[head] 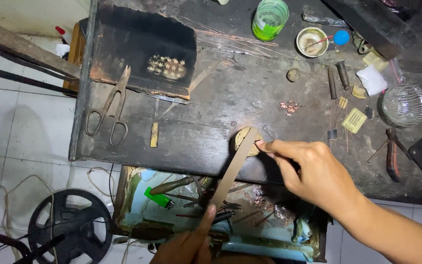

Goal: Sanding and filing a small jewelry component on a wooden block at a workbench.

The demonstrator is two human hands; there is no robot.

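Fingers point(210, 215) of the left hand point(189, 244), at the bottom centre of the frame, are closed around the near end of a long flat file point(233, 168), the forefinger laid straight along its face. From there the file slants up and to the right, and its far end lies across a small round piece point(246, 141) at the front edge of the workbench point(211, 122). Entering from the lower right, the right hand point(313, 171) has its thumb and forefinger pressed together at the right side of the round piece, just beside the file tip; whether they pinch the piece or only steady it cannot be told.

Below the bench edge, an open drawer point(137, 215) in the lower centre holds a green lighter point(159, 198), a wooden-handled tool point(174, 185) and assorted small tools and scraps. A black wheel point(69, 227) stands on the tiled floor at lower left.

On the bench top, left of centre, a pair of metal shears point(111, 110) lies beside a scorched black block point(142, 49) in the upper left, which carries a cluster of small pale ornaments point(168, 67). Thin wires point(235, 39) fan out to the right of the block. A heap of small copper-coloured bits point(289, 106) lies in the centre right.

At the right edge are red-handled pliers point(391, 154) and a clear glass bowl point(405, 104). Along the top of the frame stand a green-tinted jar point(269, 18) and a small round dish point(311, 41).
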